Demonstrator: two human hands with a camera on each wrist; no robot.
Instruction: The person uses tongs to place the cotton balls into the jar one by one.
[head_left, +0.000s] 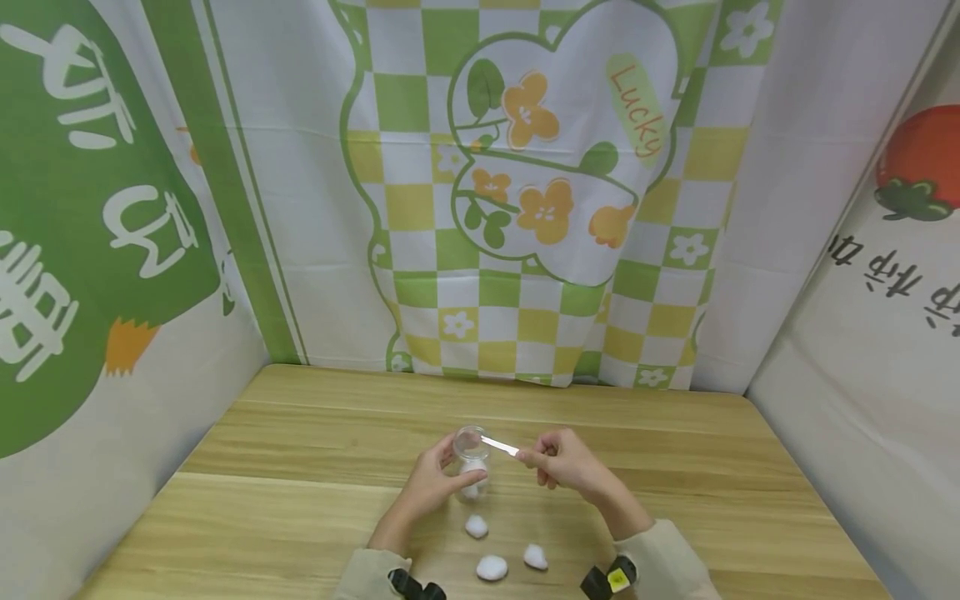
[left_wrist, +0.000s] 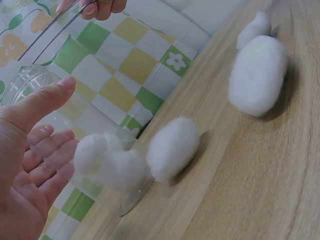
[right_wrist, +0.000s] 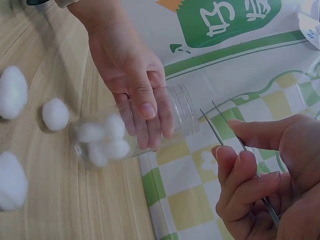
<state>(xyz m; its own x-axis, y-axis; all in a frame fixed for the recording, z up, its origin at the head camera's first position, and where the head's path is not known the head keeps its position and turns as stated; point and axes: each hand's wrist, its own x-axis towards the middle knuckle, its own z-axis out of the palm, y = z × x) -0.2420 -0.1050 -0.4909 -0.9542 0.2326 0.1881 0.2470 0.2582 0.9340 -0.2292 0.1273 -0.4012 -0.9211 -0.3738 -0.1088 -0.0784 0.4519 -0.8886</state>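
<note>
A clear glass jar (head_left: pixel 472 457) stands upright on the table with several white cotton balls (right_wrist: pixel 107 136) at its bottom. My left hand (head_left: pixel 433 478) grips the jar, the thumb on one side and the fingers round the other. In my right hand (head_left: pixel 568 461) I pinch metal tweezers (head_left: pixel 501 447) between thumb and fingers. The tweezers' tips are apart, hold nothing, and hover by the open mouth of the jar. Three loose cotton balls lie on the table in front of the jar: one near its base (head_left: pixel 476 526), two closer to me (head_left: pixel 492 568) (head_left: pixel 535 557).
The wooden table (head_left: pixel 300 467) reaches back to a checked green and yellow curtain (head_left: pixel 510 325). Printed cloth walls (head_left: pixel 862 375) close off both sides. Black wrist cameras (head_left: pixel 609 578) sit at my sleeves.
</note>
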